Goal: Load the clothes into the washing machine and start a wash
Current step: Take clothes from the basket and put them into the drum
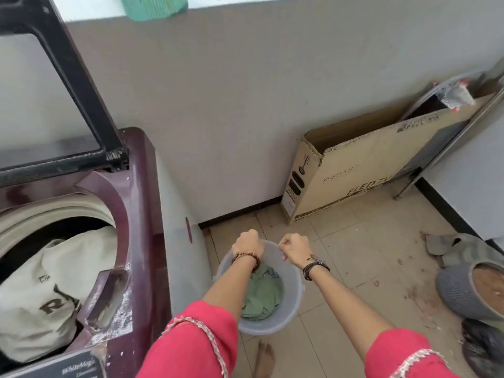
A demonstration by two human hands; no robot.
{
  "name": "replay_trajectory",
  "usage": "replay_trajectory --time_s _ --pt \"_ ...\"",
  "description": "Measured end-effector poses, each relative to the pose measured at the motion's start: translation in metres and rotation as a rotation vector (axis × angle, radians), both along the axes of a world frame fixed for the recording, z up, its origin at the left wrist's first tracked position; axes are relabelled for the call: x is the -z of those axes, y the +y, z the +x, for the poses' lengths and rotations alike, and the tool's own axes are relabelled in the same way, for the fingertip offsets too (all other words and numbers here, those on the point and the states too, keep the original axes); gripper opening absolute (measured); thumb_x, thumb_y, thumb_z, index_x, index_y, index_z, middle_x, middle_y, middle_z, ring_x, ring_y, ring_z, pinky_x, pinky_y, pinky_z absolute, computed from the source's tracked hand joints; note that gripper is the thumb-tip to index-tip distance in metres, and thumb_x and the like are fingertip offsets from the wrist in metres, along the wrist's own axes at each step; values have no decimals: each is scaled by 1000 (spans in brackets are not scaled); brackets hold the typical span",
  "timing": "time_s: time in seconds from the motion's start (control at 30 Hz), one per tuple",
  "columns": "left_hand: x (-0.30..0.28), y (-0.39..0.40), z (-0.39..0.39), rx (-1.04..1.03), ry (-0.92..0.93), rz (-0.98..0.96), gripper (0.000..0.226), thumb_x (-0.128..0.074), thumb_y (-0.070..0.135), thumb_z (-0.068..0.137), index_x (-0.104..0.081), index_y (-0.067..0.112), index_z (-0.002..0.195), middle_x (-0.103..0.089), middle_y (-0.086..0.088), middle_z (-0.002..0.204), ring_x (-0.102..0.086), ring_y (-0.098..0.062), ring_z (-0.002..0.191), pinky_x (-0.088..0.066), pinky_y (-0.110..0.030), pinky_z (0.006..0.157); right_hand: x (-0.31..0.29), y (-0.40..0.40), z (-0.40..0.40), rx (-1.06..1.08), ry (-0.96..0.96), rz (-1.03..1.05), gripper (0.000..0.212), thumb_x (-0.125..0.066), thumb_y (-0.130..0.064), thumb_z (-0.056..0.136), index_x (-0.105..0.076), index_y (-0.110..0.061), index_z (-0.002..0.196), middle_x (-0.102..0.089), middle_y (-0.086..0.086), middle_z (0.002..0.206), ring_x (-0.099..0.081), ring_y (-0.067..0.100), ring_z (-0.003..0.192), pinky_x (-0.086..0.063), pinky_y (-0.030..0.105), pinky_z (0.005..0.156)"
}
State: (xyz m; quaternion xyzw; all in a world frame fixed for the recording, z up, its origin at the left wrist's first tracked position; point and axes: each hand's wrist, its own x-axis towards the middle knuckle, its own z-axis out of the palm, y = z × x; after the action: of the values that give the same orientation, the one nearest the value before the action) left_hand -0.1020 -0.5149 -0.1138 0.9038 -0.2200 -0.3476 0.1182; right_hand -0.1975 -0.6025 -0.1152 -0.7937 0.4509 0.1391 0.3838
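A maroon top-loading washing machine [141, 203] stands at the left with its dark lid [68, 77] raised. A cream garment [41, 290] with dark letters fills the drum. On the floor to the machine's right sits a translucent grey bucket [296, 293] holding green clothes [261, 296]. My left hand [246, 244] is a closed fist at the bucket's far rim. Just right of it, my right hand [296, 248] is also closed at that rim, its fingers pinched on what looks like a thin handle. Both wrists wear bracelets.
A long cardboard TV box [354, 170] leans against the back wall at the right, with a metal frame behind it. A grey plant pot [469, 290] and debris lie on the tiled floor at the right. My bare foot [266, 358] is below the bucket.
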Motion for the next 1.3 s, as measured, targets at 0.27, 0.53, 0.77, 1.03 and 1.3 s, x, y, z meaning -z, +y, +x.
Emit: replay_trajectory --time_s 0.27,0.53,0.77,1.03,1.3 --pt "170 21 -10 -93 88 195 29 -33 11 97 -55 2 113 -60 -17 120 -56 -32 111 -43 -34 85 158 -22 -18 93 121 168 28 -44 -10 87 -56 -18 64 -74 11 79 -53 11 48 -54 32 68" --pt "334 40 -27 -207 207 293 25 -42 14 92 -57 2 107 -61 -16 119 -57 -31 111 -44 -32 86 316 -17 -24 38 279 263 14 -49 -16 86 -61 -14 80 -72 12 93 -67 28 84 -52 31 75" --pt "445 41 -48 -167 280 340 23 -48 17 91 -58 7 109 -61 -12 120 -57 -28 113 -44 -29 85 427 3 -34 57 376 304 22 -51 -25 89 -63 -11 102 -66 9 105 -63 27 96 -48 28 75" --pt "537 30 -91 58 145 399 86 -70 44 77 -19 16 141 -28 -5 135 -38 -22 121 -47 -35 89 514 12 -47 238 445 326 29 -49 -28 91 -63 -6 104 -63 15 111 -61 32 100 -42 28 73" --pt "561 26 -85 490 -154 304 31 -69 13 76 -63 19 105 -59 -2 102 -60 -16 93 -50 -29 72 544 14 -51 352 346 347 29 -47 -25 91 -45 -18 63 -68 18 102 -65 33 94 -44 29 72"
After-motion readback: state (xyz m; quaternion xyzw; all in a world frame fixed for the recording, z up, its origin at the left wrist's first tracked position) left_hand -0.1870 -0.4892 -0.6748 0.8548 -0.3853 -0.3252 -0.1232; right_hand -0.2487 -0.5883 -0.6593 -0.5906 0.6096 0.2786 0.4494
